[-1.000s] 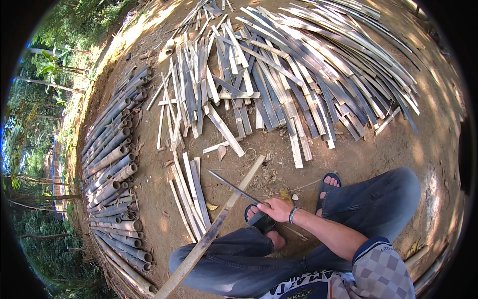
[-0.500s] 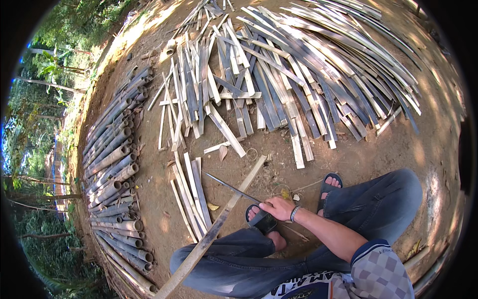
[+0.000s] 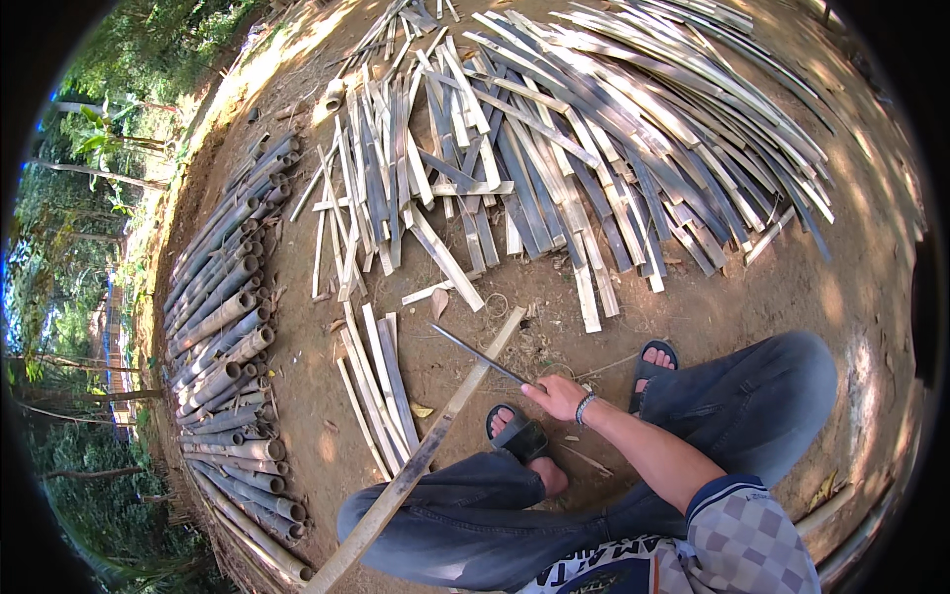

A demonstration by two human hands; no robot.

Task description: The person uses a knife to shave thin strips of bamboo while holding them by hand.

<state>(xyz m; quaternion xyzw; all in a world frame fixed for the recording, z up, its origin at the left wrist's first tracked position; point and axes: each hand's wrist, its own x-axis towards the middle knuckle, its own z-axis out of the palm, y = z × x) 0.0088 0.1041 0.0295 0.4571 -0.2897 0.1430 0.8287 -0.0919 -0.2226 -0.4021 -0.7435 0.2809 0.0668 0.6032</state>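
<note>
My right hand point(image 3: 560, 399) is closed around the handle of a long, thin-bladed knife point(image 3: 477, 350). The dark blade lies across a long split bamboo strip point(image 3: 424, 450), not far from the strip's far end. That strip slants from the lower left, over my left thigh, out to the bare soil in front of me. Its near end runs out at the lower edge. My left hand does not show anywhere in the picture.
Split bamboo strips point(image 3: 584, 129) lie in a wide heap ahead, with a smaller bundle point(image 3: 381, 386) left of my feet. Round bamboo poles point(image 3: 233, 307) are stacked along the left. My sandalled feet point(image 3: 517, 432) rest on the soil; trees stand beyond the poles.
My right hand has shifted slightly away from me with the knife, and the blade now crosses nearer the bamboo strip's far end. The strip has barely moved.
</note>
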